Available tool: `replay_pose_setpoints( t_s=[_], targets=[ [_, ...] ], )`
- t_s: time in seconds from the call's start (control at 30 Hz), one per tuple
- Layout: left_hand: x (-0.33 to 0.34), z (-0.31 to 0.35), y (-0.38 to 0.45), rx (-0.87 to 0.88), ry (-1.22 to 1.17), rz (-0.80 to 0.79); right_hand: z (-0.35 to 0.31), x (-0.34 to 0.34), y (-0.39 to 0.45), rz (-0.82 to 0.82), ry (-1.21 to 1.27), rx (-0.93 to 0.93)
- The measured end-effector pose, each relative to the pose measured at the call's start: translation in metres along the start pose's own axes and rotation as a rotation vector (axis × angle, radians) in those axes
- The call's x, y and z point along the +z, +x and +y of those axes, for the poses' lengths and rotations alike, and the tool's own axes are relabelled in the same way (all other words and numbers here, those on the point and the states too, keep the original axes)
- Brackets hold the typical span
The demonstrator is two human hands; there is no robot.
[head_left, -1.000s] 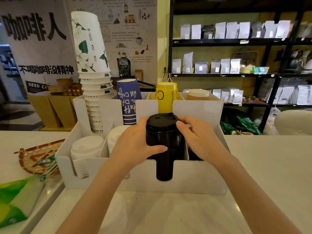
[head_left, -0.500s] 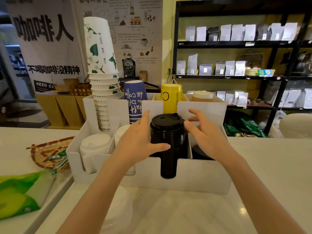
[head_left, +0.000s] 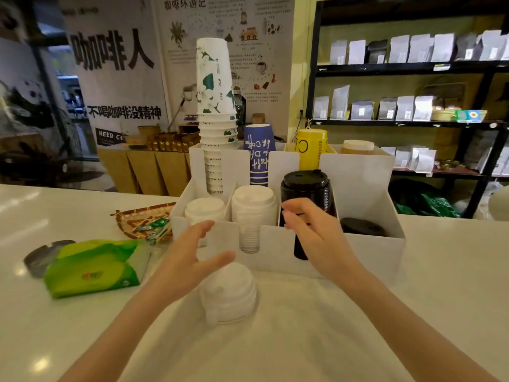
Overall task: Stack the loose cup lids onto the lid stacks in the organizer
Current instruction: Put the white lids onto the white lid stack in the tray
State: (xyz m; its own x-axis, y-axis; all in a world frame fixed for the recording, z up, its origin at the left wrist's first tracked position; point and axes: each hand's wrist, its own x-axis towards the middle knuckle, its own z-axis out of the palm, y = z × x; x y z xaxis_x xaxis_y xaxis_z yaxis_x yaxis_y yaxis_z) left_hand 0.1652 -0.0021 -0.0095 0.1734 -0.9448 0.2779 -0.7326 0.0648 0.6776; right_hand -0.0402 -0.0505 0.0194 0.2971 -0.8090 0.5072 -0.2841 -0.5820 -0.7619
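A white organizer (head_left: pixel 366 244) stands on the counter. Its front slots hold a low white lid stack (head_left: pixel 204 209), a taller white lid stack (head_left: pixel 253 205), a tall black lid stack (head_left: pixel 305 186) and a low black lid stack (head_left: pixel 362 226). A loose pile of white lids (head_left: pixel 228 292) lies on the counter in front of the organizer. My left hand (head_left: pixel 190 252) hovers just above and left of that pile, fingers spread, holding nothing. In front of the black stack, my right hand (head_left: pixel 311 230) is open and empty.
Paper cup stacks fill the organizer's back row: white-green (head_left: pixel 216 111), blue (head_left: pixel 259 153), yellow (head_left: pixel 311 147). A green tissue pack (head_left: pixel 96 268), a woven tray (head_left: pixel 143 219) and a grey dish (head_left: pixel 38 257) lie at left. Shelves of bags stand behind.
Both hands let go of the tall black lid stack and drew back toward me. My left hand dropped to the loose white lids on the counter.
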Motion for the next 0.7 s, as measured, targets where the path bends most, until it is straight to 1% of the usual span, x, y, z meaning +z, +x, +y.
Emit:
replay_pose_setpoints(
  t_s=[0.07,0.13,0.2,0.27,0.37,0.43,0.57,0.7],
  targets=[
    [0.006,-0.011,-0.012,-0.085,-0.015,-0.096,0.009,0.017,-0.007,-0.139,0.056,0.13],
    [0.013,-0.02,-0.021,-0.126,0.004,-0.163,0.019,0.033,-0.013,-0.235,0.062,0.262],
    [0.019,-0.028,-0.028,-0.128,0.04,-0.206,0.026,0.046,-0.02,-0.285,0.061,0.345],
    [0.022,-0.034,-0.032,-0.107,0.084,-0.246,0.028,0.055,-0.026,-0.315,0.093,0.381],
    [0.025,-0.037,-0.035,-0.093,0.113,-0.278,0.029,0.063,-0.032,-0.323,0.192,0.442],
    [0.027,-0.034,-0.037,-0.085,0.102,-0.27,0.03,0.066,-0.034,-0.312,0.258,0.493],
    [0.029,-0.031,-0.04,-0.032,0.063,-0.188,0.033,0.068,-0.036,-0.287,0.388,0.555],
    [0.027,-0.03,-0.039,-0.03,0.019,-0.134,0.03,0.065,-0.037,-0.24,0.471,0.576]
  ],
)
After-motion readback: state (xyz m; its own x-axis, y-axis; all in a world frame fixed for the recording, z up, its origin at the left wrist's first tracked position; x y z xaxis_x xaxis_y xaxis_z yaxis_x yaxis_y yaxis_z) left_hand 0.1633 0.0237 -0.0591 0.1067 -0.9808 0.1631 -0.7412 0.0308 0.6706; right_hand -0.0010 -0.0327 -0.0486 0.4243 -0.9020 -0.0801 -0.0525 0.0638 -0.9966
